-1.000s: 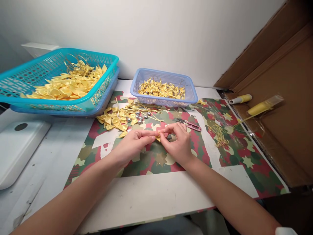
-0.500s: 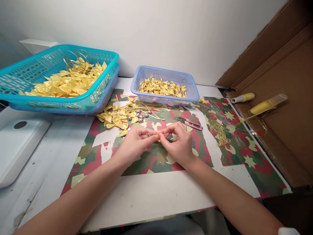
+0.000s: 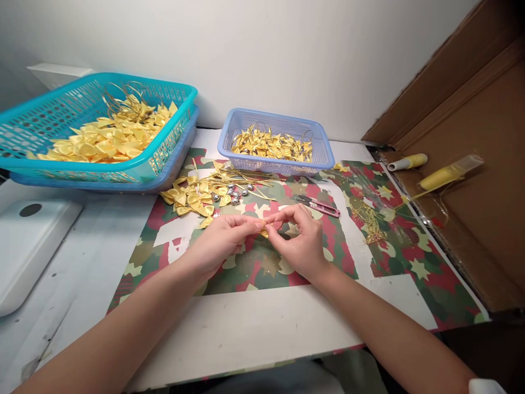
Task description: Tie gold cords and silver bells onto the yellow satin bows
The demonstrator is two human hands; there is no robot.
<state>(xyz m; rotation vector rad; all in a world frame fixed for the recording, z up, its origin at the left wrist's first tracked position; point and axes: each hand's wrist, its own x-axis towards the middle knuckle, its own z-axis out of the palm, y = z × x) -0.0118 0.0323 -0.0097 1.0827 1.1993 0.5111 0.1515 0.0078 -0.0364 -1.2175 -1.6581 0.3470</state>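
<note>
My left hand point(image 3: 223, 238) and my right hand point(image 3: 301, 238) meet fingertip to fingertip over the patterned table covering. Pinched between them is a small yellow ribbon bow point(image 3: 264, 232), mostly hidden by the fingers. Both hands are closed on it. Beyond my left hand lies a heap of yellow ribbon bows point(image 3: 191, 194), with several small silver bells point(image 3: 235, 194) at its right side. Gold wire ties point(image 3: 241, 176) spread behind the bells. Past my right hand rests a pair of pink-handled thread snips point(image 3: 320, 206).
A turquoise basket point(image 3: 164, 143) full of yellow bows stands at the left, stacked on a blue one. A smaller blue basket point(image 3: 279, 164) with finished-looking bows is at the back. Tangled gold cord point(image 3: 371, 221) and yellow thread spools point(image 3: 445, 174) lie at the right beside cardboard point(image 3: 471, 219).
My left fingers have shifted slightly on the bow, and a bit more yellow shows below the fingertips. My right hand has hardly moved. The view has moved a little.
</note>
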